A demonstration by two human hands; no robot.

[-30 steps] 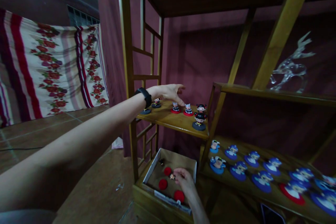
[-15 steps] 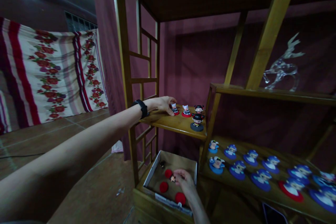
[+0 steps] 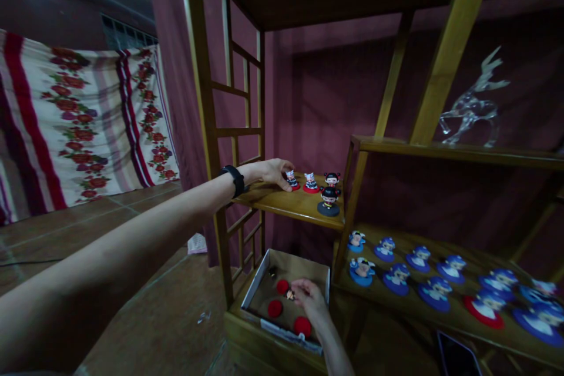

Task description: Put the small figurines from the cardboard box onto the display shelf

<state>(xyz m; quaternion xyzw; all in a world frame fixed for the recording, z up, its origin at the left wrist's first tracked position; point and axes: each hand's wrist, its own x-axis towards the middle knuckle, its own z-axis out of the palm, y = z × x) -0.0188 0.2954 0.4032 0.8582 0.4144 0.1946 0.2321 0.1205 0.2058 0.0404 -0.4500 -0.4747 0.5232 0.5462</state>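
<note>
Along the far left hangs a striped, flowered cloth (image 3: 83,123). From the lower left, the person's left arm (image 3: 118,261), with a black wristband (image 3: 235,181), extends over a wooden upper shelf (image 3: 282,202). At its end the left hand (image 3: 274,173) is arched around a pale-headed figurine (image 3: 291,180) on a red base, upright near the shelf's back edge; whether the fingers grip it or only touch it, I cannot tell.

Below stands an open cardboard box (image 3: 255,285) with red discs (image 3: 275,308) in it. Over the box's right edge comes the right hand (image 3: 312,299), thumb and fingertips pinched at a small dark-haired figure (image 3: 289,294).

Just right of the left hand stands a matching figurine (image 3: 311,183). Next, toward the upper shelf's right edge, are two dark-haired figurines, a rear one (image 3: 332,180) and a front one (image 3: 329,201) near the front right corner.

Farther right, blue figurines (image 3: 434,291) line a lower shelf (image 3: 384,297), below a clear deer ornament (image 3: 473,114).

A sideways brush from the left hand could tip the matching figurine into the dark-haired pair; a knock might send the front one over the edge. A loose pinch could drop the small figure.
</note>
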